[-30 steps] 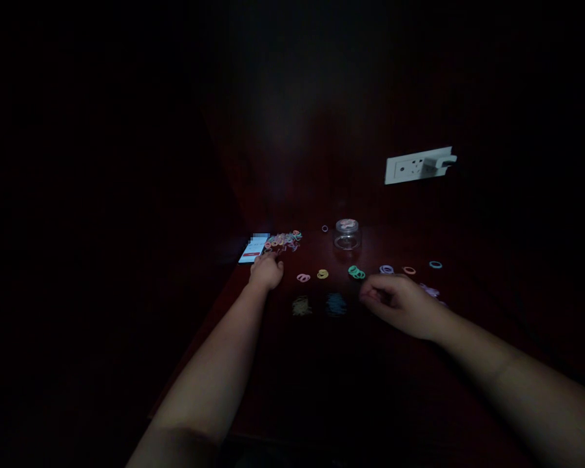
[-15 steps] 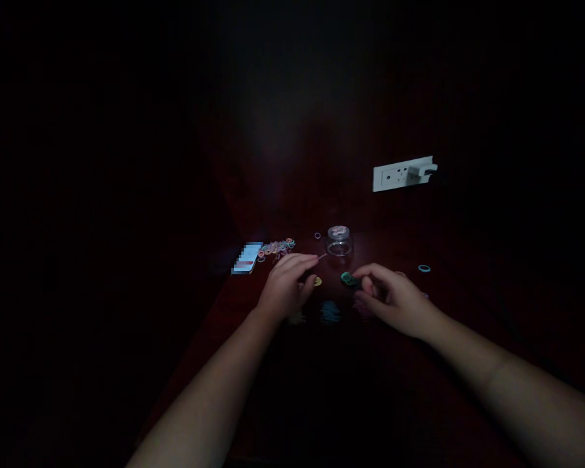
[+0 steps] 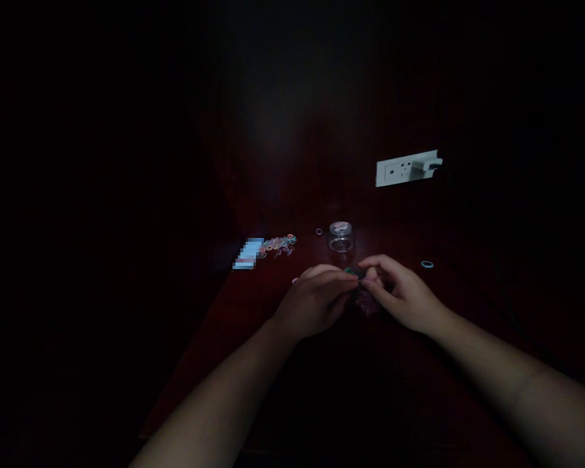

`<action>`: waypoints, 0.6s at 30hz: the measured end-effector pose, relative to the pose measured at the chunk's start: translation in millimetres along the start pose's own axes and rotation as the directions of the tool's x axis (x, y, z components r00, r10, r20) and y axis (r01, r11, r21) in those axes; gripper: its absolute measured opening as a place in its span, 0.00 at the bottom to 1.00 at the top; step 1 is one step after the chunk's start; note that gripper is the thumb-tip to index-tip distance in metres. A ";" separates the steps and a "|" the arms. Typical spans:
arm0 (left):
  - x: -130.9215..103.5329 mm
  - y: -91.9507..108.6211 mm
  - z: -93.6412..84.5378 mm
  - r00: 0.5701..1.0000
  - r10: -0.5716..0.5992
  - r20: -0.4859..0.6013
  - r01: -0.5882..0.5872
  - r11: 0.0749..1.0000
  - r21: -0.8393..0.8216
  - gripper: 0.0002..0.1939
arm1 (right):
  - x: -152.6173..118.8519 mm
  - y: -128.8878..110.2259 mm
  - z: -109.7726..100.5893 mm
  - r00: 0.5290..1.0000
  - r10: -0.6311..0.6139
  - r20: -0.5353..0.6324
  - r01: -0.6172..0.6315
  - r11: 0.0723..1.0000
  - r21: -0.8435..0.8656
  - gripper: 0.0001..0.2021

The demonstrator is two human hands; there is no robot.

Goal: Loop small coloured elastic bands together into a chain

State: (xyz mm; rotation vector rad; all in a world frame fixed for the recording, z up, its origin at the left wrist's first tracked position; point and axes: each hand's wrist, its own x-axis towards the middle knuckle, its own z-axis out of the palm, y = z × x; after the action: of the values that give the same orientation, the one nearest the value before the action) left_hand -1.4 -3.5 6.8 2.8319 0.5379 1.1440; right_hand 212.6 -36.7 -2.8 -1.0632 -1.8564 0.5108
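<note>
My left hand (image 3: 316, 296) and my right hand (image 3: 402, 292) meet fingertip to fingertip over the dark red table (image 3: 214, 351). Between their pinched fingers is a thin pinkish hair tie (image 3: 364, 281), mostly hidden and dim. Just below the right fingers lies a heap of pink-purple hair ties (image 3: 367, 303). Behind the left fingertips a bit of the green hair ties (image 3: 350, 270) shows. A pale hair tie (image 3: 295, 281) peeks out beside the left hand's knuckles. The left hand covers the tabletop under it.
A clear lidded jar (image 3: 341, 238) stands behind the hands. To its left are a small purple hair tie (image 3: 318, 231), a mixed pile of hair ties (image 3: 280, 245) and a lit phone (image 3: 248, 253). A blue hair tie (image 3: 427, 264) lies right. A wall socket (image 3: 408, 168) holds a plug.
My left hand has moved right, bringing the thin hair tie to my right hand's fingers. It now covers the yellow and blue hair ties that showed before. The right hand has barely moved.
</note>
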 end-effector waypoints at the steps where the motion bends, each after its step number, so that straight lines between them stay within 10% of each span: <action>1: -0.1 0.0 0.1 1.000 0.002 -0.001 -0.002 1.000 0.003 0.15 | 0.1 0.1 -0.1 1.000 0.000 0.007 0.000 1.000 -0.007 0.09; 18: 3.1 11.2 -4.4 0.969 -0.246 -0.014 0.246 0.969 -0.029 0.09 | -0.9 -0.5 -0.2 0.997 -0.035 0.062 0.038 0.998 -0.045 0.07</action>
State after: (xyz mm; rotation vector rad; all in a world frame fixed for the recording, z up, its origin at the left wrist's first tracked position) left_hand 1.1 -13.4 13.9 2.6398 0.8405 1.1202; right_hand 212.7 -37.7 -2.8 -1.0523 -1.9466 0.4858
